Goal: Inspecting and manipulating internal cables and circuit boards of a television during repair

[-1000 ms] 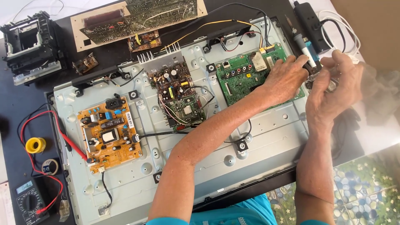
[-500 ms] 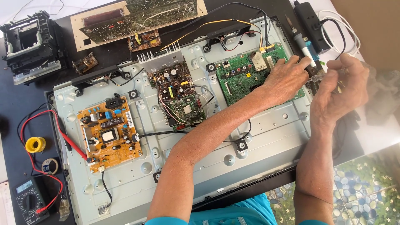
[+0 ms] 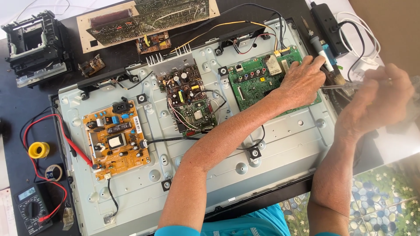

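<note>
An electronics repair workbench. A large opened grey metal television chassis (image 3: 280,153) fills the dark tabletop; left of it lie a black digital multimeter (image 3: 31,209) and yellow solder spool (image 3: 39,150), above it a bare brown circuit board (image 3: 148,15).

A thin clear-handled screwdriver (image 3: 345,86) lies level beside the green circuit board (image 3: 258,81).

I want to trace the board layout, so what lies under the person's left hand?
The left hand rests on the right end of the green circuit board, which is mounted on the grey metal back panel. Whatever components sit beneath the palm and fingers are covered.
</note>
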